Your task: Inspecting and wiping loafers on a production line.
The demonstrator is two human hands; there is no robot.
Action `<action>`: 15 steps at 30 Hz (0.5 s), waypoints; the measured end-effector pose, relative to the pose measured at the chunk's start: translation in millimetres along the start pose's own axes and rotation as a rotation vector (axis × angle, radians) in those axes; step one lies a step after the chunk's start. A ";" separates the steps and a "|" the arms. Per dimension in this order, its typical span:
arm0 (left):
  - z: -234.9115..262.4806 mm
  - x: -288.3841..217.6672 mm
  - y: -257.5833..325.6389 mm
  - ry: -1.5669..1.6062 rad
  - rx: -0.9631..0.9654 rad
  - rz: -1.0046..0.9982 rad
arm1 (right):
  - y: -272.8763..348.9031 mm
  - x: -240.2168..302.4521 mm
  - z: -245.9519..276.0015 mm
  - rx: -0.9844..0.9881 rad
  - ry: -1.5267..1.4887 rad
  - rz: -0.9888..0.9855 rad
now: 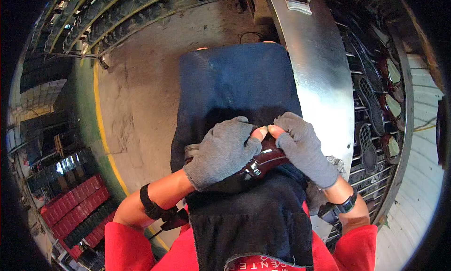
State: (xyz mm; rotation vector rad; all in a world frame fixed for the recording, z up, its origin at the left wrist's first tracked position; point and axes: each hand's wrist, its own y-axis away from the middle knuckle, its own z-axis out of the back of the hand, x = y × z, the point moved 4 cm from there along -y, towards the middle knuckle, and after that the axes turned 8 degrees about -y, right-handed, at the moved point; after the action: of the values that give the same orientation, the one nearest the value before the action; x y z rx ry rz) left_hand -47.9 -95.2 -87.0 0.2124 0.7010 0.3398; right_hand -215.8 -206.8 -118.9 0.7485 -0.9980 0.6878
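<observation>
A glossy dark red shoe (265, 164) is held close over my lap, partly covered by my hands. My left hand (220, 151), in a grey glove with a bare thumb tip, is closed around the shoe's left part. Opposite it, my right hand (304, 151), gloved the same way, grips the right part. Both thumbs nearly meet at the shoe's upper edge, and whatever lies between them is too small to make out. Beside my left hand a pale ringed object (191, 151) pokes out; its kind is unclear. A dark blue apron (239, 78) covers my legs.
A metal counter (324, 83) runs along my right. Beyond it, a barred rack holds dark shoe soles (369, 104) and dark red shoes (392, 106). At far left are shelving racks (94, 22) and stacked red and black pieces (75, 205). A yellow line (104, 135) marks the floor.
</observation>
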 end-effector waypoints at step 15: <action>13.6 0.8 -5.2 0.120 -0.016 -0.140 | -48.7 35.4 15.0 0.689 0.282 0.433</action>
State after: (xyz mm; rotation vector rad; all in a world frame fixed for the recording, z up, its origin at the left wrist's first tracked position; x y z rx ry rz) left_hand -37.1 -100.7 -78.9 0.1280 0.8272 0.2256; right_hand -170.8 -240.7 -92.8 0.9993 -0.6551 1.5151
